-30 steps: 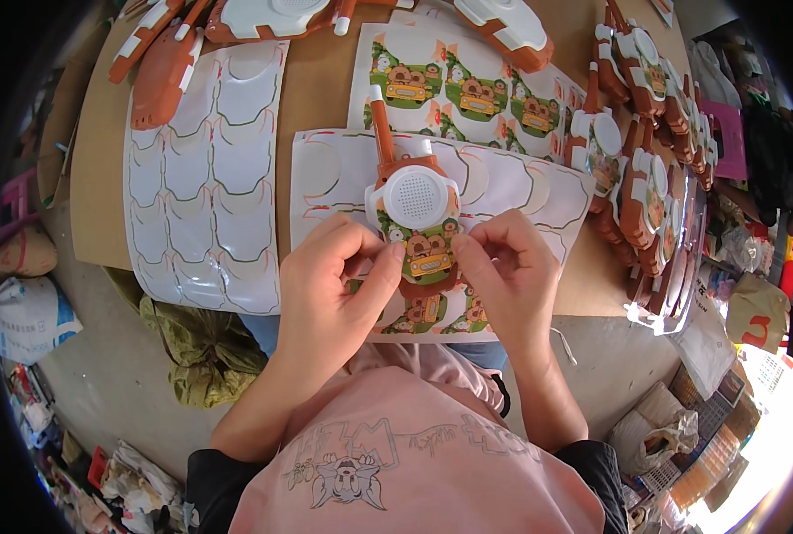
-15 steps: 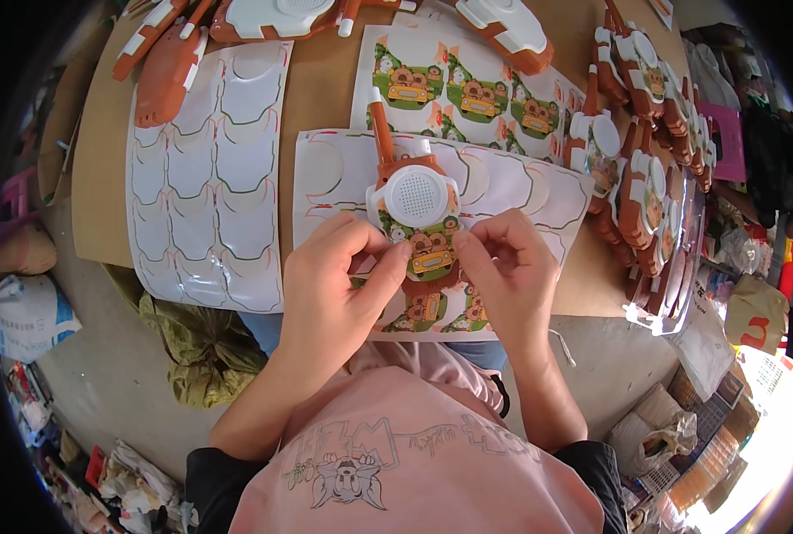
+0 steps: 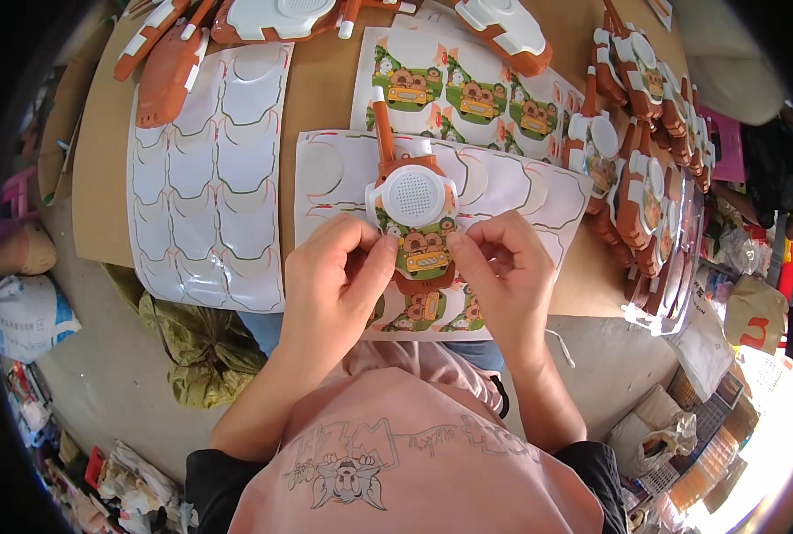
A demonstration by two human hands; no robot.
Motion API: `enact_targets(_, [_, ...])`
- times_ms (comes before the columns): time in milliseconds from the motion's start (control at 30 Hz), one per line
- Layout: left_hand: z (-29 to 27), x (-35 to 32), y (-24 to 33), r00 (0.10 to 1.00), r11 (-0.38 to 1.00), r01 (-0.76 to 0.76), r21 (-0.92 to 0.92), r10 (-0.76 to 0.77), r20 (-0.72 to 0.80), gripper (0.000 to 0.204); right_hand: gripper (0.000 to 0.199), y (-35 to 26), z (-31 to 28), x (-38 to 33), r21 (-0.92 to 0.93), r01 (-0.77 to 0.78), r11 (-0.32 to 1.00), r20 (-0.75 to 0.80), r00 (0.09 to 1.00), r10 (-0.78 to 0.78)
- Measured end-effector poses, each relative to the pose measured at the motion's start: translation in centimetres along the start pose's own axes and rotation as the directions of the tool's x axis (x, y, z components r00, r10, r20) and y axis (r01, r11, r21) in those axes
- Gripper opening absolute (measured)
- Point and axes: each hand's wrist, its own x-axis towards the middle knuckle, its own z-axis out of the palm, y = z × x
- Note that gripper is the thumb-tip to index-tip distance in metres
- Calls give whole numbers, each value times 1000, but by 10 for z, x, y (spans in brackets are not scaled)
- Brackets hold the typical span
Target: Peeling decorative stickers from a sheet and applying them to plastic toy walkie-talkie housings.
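A brown and white toy walkie-talkie (image 3: pixel 414 198) lies before me on a sticker sheet (image 3: pixel 557 198), its stubby antenna toward the far side. Over its lower face is a printed sticker (image 3: pixel 426 254) with cartoon bears in a yellow car. My left hand (image 3: pixel 338 276) pinches the sticker's left edge between thumb and forefinger. At the opposite edge my right hand (image 3: pixel 508 271) is closed the same way, thumb and forefinger on the sticker. The remaining fingers of both hands are curled in. Whether the sticker lies flat beneath the fingertips cannot be made out.
A used backing sheet (image 3: pixel 196 205) with cut outlines lies left. Beyond the toy is another printed sheet (image 3: pixel 476 84). Several stickered walkie-talkies (image 3: pixel 646 196) crowd the table's right side; more brown-white toys (image 3: pixel 280 18) sit along the far edge. Bags and clutter cover the floor around.
Both hands and the sticker have shifted slightly up and left, with my left thumb drawn back a little from the sticker's middle. A pale beige shape has appeared at the top right.
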Motion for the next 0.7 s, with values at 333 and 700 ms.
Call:
enact_targets(333, [-1, 3, 6, 999, 999, -14, 50, 11, 49, 21, 14, 0, -5, 4, -116, 5, 993, 34, 999, -1])
enact_targets(700, [-10, 8, 1, 1000, 1000, 10, -22, -10, 0, 38, 59, -3, -29, 43, 37, -74, 997, 393, 918, 54])
